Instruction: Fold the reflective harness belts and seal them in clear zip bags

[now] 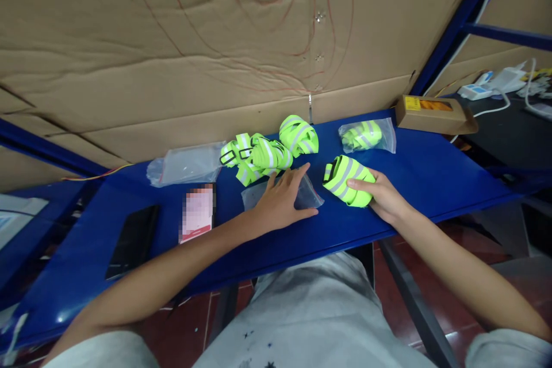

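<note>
My right hand (383,195) grips a folded bundle of neon-yellow reflective strap (350,181) with grey stripes, thumb on top. Over a clear plastic zip bag (310,198) lying on the blue table, my left hand (282,201) is spread with fingers apart; whether it touches the bag I cannot tell. Just beyond that hand lies a loose heap of the same reflective straps (259,155) with black buckles. A rolled reflective strap (299,135) sits against the heap's right side. Farther right, another reflective strap is packed in a clear bag (388,135).
A stack of clear bags (190,164) lies at the back left of the blue table (241,256). Nearer are a phone with a lit screen (197,213) and a black flat object (133,240). An open cardboard box (431,115) stands at the right end. Cardboard (207,86) walls the back.
</note>
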Action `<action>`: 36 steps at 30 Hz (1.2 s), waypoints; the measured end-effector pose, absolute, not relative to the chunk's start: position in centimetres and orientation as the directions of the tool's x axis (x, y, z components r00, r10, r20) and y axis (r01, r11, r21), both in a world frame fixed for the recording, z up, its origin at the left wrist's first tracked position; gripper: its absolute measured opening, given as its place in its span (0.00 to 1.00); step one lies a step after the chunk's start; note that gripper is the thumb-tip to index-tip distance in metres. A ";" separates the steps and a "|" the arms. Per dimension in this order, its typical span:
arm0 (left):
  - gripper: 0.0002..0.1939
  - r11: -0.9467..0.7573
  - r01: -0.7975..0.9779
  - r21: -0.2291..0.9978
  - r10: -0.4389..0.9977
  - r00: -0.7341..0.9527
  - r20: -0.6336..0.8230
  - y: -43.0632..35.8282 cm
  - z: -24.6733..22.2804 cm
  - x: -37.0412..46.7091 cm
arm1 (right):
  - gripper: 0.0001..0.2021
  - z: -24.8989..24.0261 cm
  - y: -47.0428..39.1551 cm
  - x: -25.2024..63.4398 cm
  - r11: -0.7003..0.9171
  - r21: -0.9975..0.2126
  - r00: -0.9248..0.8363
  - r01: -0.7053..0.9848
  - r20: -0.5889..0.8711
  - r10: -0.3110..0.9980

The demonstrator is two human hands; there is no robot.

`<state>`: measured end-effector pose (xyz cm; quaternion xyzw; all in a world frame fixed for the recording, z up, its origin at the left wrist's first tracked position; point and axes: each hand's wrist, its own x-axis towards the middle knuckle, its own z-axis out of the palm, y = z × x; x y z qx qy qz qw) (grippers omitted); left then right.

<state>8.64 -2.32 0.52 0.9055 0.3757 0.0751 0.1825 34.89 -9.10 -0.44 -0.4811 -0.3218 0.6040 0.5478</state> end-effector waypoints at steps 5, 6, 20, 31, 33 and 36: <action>0.63 -0.650 0.639 0.410 0.706 0.708 0.015 -2.9 0.5 9.0 | 0.27 -0.7 -9.1 34.7 -0.213 -0.919 0.034 -0.332 -0.238 0.971; 0.63 -0.654 0.643 0.398 0.705 0.709 0.012 -3.0 0.5 9.0 | 0.27 -0.7 -9.1 34.7 -0.215 -0.921 0.022 -0.326 -0.234 0.972; 0.61 -0.788 0.557 0.263 0.616 0.723 0.313 -4.6 0.2 8.4 | 0.30 -0.1 -8.9 33.7 -0.236 -0.970 -0.033 -0.063 -0.234 0.972; 0.68 -0.709 0.516 0.480 0.642 0.755 0.136 -3.7 0.3 7.9 | 0.24 1.7 -7.8 33.2 0.084 -0.801 -0.220 0.593 -0.060 0.974; 0.63 -0.663 0.544 0.515 0.654 0.755 0.045 -2.8 0.9 7.7 | 0.25 1.8 -8.0 33.1 0.124 -0.771 -0.240 0.625 -0.038 0.970; 0.45 -0.615 0.567 0.549 0.657 0.753 -0.042 -1.9 1.7 8.0 | 0.24 2.0 -8.6 32.5 0.187 -0.731 -0.284 0.656 -0.010 0.959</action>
